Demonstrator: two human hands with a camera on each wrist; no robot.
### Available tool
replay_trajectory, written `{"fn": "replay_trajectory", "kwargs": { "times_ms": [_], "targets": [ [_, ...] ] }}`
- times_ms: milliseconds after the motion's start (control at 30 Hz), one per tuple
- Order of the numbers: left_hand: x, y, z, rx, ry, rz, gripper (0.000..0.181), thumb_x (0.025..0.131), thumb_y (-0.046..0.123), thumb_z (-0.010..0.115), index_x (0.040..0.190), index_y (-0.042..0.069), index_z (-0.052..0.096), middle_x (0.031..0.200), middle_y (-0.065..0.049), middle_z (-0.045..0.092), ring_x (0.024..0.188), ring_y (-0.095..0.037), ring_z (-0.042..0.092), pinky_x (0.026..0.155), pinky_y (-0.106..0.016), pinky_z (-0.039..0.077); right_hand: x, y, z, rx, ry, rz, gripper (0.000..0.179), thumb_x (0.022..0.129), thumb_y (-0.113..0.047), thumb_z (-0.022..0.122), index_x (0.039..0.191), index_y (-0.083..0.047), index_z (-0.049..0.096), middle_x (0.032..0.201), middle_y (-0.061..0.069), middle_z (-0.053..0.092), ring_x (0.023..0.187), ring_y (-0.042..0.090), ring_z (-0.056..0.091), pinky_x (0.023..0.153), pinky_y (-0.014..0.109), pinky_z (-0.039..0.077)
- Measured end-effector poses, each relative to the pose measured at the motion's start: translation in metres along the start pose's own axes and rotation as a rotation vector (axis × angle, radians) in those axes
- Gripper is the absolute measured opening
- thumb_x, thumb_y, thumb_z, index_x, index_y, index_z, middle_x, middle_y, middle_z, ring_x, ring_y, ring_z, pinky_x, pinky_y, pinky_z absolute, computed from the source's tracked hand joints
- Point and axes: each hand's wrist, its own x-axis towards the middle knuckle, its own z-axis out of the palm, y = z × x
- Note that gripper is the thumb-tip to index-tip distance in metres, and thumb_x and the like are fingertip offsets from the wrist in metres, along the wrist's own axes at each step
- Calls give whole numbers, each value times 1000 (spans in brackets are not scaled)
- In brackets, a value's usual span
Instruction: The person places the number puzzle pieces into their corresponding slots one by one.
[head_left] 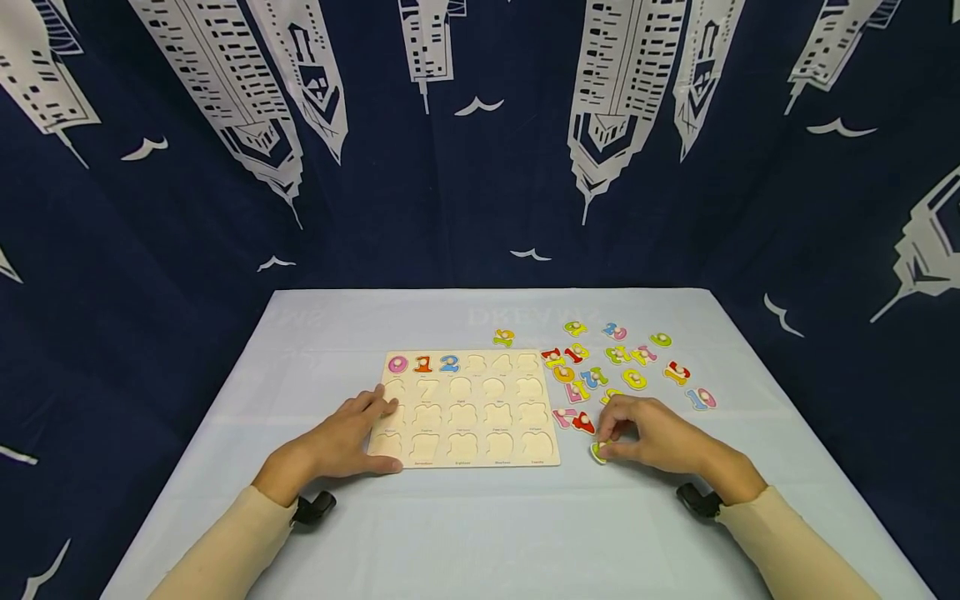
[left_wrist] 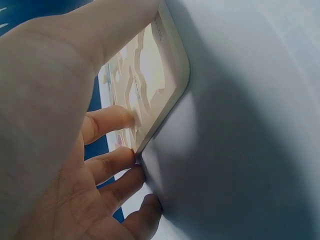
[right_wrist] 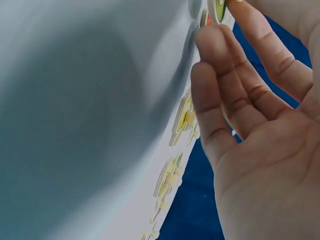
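Number puzzle board [head_left: 481, 425] (lower center) is touched by a spread left hand [head_left: 339, 435], and a green piece [head_left: 597, 452] gets pinched by the right hand [head_left: 660, 433] (lower right).

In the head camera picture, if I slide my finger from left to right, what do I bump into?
Left sleeve → left hand → pink 0 → red 1 → blue 2 → green piece → right hand → right sleeve.

The board [head_left: 480, 414] looks smooth, matt wood — the backdrop [head_left: 480, 192], matt cloth.
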Motion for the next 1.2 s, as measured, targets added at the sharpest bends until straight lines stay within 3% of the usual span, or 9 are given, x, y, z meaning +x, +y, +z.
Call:
{"fn": "replay_trajectory", "kwargs": {
  "times_ms": [300,633,933,1067,1200],
  "targets": [
    [1,2,-2,0,2,4,109,93,57,97,176,5,48,191,-31,27,169,-54,41,136,-72,44,2,-3,-5,-3,15,48,24,97,-20,98,103,-32,78,99,-18,74,91,3,67,85,25,63],
    [1,4,-3,2,9,15,110,93,56,97,176,3,48,190,-31,28,166,-53,44,135,-71,46,16,-9,-7,30,42,-49,17,102,-19,93,109,-34,85,104,-15,81,93,3,68,86,23,63],
    [1,4,-3,2,9,16,110,93,56,97,176,3,48,190,-31,27,166,-53,44,135,-71,46,46,-19,-9,38,25,13,13,105,-19,89,107,-26,79,88,-10,77,78,8,69,72,24,60],
    [-1,4,-2,-2,7,10,110,93,56,97,175,4,48,190,-31,27,165,-53,45,134,-71,47,63,-24,-6,78,50,31,11,106,-17,88,108,-24,80,93,-4,81,79,19,75,69,25,61],
    [-2,2,0,-10,9,10,109,93,56,97,175,4,48,190,-32,27,165,-53,45,133,-71,47,82,-28,-1,85,111,37,6,105,-18,89,107,-20,84,101,-3,83,74,19,72,68,24,58]
  ]
}}
